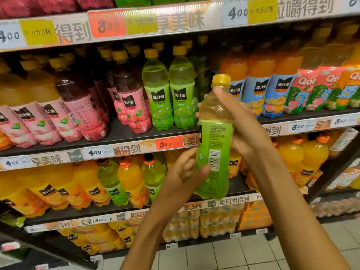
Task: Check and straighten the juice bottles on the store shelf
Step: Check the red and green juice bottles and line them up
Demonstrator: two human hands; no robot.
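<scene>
A tall store shelf fills the view, its tiers edged with price strips that carry handwritten numbers on white, orange and yellow tags. On the middle tier stand rows of juice bottles with yellow caps: pink-labelled bottles on the left, several of them leaning over toward the left, then two upright green-labelled bottles, then orange bottles with blue labels, and at the far right orange Qoo bottles with cartoon labels. The tier below holds big orange jugs mixed with a few green ones, and more orange jugs at the right; the bottom tier carries shrink-wrapped packs of small orange bottles above a pale tiled floor. In front of the shelf, clear of it and just right of the two green bottles' gap, a green bottle is held nearly upright, tilted slightly, its back label with small print and barcode turned to the camera and its yellow cap on top. The right hand wraps round the bottle's upper half, fingers curled behind it and the thumb lying across the clear shoulder below the cap. The left hand grips the lower part from the left, its thumb pressed on the label beside the barcode and its fingers curled behind.
</scene>
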